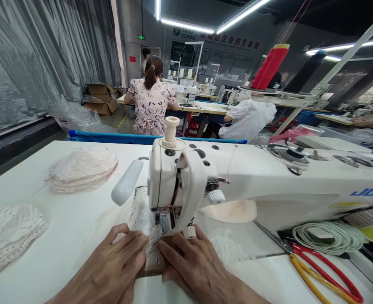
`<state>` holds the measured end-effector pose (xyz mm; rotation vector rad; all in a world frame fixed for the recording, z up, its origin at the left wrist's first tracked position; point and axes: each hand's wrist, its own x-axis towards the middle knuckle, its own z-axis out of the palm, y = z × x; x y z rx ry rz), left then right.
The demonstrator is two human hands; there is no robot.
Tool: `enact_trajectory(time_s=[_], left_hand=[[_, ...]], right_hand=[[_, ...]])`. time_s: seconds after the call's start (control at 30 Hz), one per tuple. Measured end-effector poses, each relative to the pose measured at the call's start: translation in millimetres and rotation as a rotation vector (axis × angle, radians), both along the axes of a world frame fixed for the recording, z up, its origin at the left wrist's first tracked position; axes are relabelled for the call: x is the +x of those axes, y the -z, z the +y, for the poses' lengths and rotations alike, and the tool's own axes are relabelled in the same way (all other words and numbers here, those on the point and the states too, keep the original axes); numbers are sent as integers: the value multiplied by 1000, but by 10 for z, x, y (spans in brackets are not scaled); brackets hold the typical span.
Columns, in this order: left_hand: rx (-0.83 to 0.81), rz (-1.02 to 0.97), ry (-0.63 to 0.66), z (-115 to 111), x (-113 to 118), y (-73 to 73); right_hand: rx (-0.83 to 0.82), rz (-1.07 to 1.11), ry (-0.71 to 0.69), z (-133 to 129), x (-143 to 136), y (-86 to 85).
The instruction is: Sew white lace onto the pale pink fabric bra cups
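Note:
White lace fabric (142, 217) lies under the needle area of a white sewing machine (169, 181). My left hand (118, 257) is at the left of the presser foot (165, 221), its curled fingers closed on the lace edge. Close on the other side, my right hand (194, 257) bends its fingers down onto the lace by the brown plate (156, 270); its fingertips are partly hidden. A strip of fringed lace (231, 249) spreads out to the right of my right hand. A pale rounded fabric piece (232, 211) lies under the machine arm.
Stacked lace pieces (83, 171) and eyelet fabric (11, 236) lie on the left of the white table (66, 261). Scissors (300, 257) with red and yellow handles rest at right, beside coiled pale cord (330, 236). A red thread cone (270, 67) stands above. A person (153, 97) sits ahead.

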<state>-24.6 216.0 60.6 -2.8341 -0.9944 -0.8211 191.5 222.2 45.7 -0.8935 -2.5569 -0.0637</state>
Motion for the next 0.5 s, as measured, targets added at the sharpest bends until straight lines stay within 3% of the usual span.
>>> enact_trajectory(time_s=[0.1,0.3,0.5], left_hand=[[9,26,22,30,30,29],[42,-12,-31,87,16,243],[101,-85,-53,130,68,179]], right_hand=[[-7,20,2,9,0,5],[-68,83,17,30,0,9],[-144,111,47,33,-11,5]])
